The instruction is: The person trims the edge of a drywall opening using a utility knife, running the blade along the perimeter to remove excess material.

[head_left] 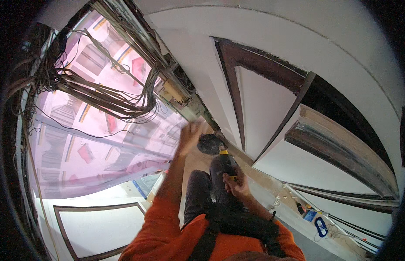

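Right hand (239, 185) gripped a tool (228, 167) as left hand (193, 132) blurred

The tool was slim, dark and hard-looking, with two yellow patches, one near its far end and one by the fist. It stood over the right thigh, with the right hand's fingers closed around it. Beyond its far end lay a dark, rounded lump (209, 143) with a rough surface. The sleeves (154, 226) were orange cloth, the trousers (197, 193) dark fabric.

To the left, thin brown and grey cables (106, 98) drooped in a loose bundle, too many to count, in front of a glossy, see-through pinkish sheet (58, 178) with folds. One smooth white panel (100, 226) with a dark rectangular border stood below. On the right were pale, flat boards (267, 100) edged in dark brown, and one blue loop (320, 227).

Motion smeared the left hand; whether it was open, closed or touching the wall strip (172, 91) could not be told. The right hand covered part of the tool, its tip was unclear, and the cables' upper ends faded into shadow.
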### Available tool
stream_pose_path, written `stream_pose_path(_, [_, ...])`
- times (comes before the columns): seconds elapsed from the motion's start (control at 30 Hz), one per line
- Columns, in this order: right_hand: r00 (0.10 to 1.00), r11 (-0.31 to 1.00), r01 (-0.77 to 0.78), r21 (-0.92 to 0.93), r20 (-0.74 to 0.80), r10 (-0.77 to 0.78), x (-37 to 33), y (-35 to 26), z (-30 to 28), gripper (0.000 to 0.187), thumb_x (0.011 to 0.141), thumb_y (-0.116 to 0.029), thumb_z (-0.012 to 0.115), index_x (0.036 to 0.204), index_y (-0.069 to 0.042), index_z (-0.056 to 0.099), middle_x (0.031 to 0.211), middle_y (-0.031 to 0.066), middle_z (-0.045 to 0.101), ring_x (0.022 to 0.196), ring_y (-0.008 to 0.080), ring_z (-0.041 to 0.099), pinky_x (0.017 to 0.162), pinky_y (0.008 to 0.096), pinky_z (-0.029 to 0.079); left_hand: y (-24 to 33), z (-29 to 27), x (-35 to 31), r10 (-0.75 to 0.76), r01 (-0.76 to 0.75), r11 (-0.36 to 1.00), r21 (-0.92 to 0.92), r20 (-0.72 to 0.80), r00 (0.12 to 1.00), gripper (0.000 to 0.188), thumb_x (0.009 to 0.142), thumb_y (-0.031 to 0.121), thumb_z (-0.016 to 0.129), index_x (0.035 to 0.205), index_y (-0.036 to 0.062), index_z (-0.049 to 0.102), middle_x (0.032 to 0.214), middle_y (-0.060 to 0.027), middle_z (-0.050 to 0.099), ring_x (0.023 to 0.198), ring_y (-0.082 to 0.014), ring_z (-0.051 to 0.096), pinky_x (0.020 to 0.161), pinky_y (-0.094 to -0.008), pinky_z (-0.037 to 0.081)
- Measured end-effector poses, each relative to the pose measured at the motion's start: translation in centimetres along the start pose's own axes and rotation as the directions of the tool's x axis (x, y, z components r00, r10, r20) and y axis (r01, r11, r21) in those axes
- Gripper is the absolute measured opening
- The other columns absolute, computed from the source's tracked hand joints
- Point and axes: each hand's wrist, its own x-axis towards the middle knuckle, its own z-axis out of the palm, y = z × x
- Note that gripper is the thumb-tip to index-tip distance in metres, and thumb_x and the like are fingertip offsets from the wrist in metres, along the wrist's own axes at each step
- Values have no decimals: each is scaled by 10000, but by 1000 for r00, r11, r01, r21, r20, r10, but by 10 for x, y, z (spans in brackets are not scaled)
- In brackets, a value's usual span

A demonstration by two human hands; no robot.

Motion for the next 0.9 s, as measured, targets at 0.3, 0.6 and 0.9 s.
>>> stream_pose_path(0.3, [995,999,6,43,-102,-2,-93,-29,-84,458,896,-197,780,1205,-33,484,785,54,619,647,150,620,573,301,503,128,-64,-496,-566,845,331,421,805,-179,537,964,510,533,869,14,716,874,-245,708,870,-413,710,827,-514,539])
stream_pose_path(0.6, [854,970,-182,-163,-514,73,-205,2,-104,330,895,-216,785,1059,-15,581,745,49,604,570,140,580,520,299,458,148,-47,-512,-519,934,346,86,847,115,336,850,317,661,1084,95,755,1143,-220,711,1070,-413,673,943,-490,540])
stream_pose_path(0.9, [626,912,-204,-355,-763,-157,-260,115,-100,250,920,-198,742,1054,-45,598,824,51,652,694,155,593,627,314,478,125,-29,-354,-463,995,64,-77,881,98,368,942,378,689,1091,51,765,1042,-153,766,861,-240,748,815,-401,591])
